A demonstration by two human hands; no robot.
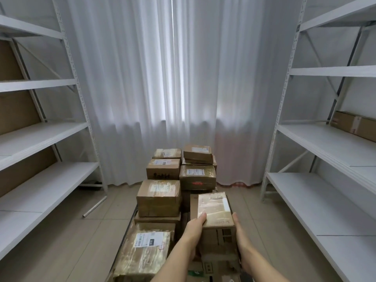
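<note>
The work in hand looks like shelving parcels, and it is barely begun, judging by how things lie. One carton is up in both hands at the near right corner of the pile of parcels, just above the boxes under it. The left hand has its grip clamped on the carton's left edge, thumb on top and fingers tucked below. The right hand clamps the opposite side, thumb along the top edge, its fingers hidden. The right-hand shelving, to the right of the pile, carries a single brown box on a middle shelf. The left-hand shelving, to the left of the pile, shows no parcels. About nine more wait in the pile, so nearly everything is left to do. As for writing, most parcels wear white shipping labels, all too small or blurred to read. The shiny taped parcel at the pile's near left corner shows a barcode label and a black tag that seems to read "010". The carton in hand has grey print near its front edge, not legible, and dark handling symbols on its near face.
</note>
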